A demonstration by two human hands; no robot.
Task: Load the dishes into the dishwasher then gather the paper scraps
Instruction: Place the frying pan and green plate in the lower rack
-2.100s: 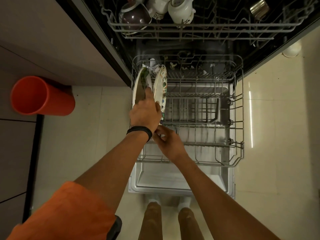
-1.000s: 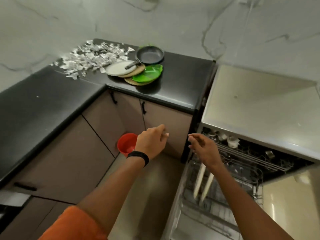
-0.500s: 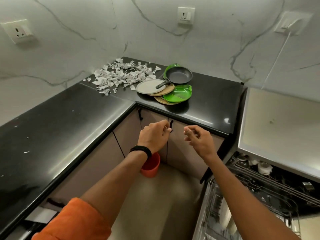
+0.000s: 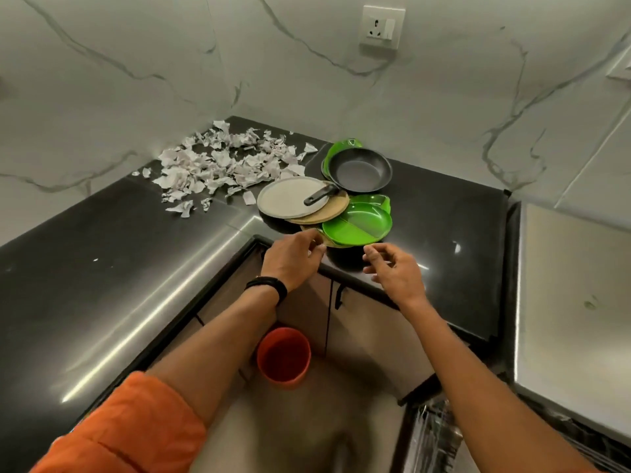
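On the black counter [image 4: 102,254] lies a pile of dishes: a grey plate [image 4: 286,198], tan plates [image 4: 324,213] under it, a green divided plate [image 4: 358,225] and a dark frying pan [image 4: 362,170] resting on another green dish [image 4: 338,148]. Torn paper scraps [image 4: 222,162] lie heaped in the corner behind them. My left hand [image 4: 293,261] reaches the near edge of the tan plate, fingers loosely curled and holding nothing. My right hand [image 4: 392,271] hovers just before the green plate, fingers relaxed and empty.
An orange bin [image 4: 283,356] stands on the floor below the counter corner. The open dishwasher's rack [image 4: 433,438] shows at the lower right, under its steel top [image 4: 563,291]. Cabinet doors with black handles [image 4: 338,298] face me. A wall socket [image 4: 382,27] sits above.
Both hands left the plates in the dishwasher rack. I turned up toward the counter, and both empty hands moved forward to the near edge of the dish pile.
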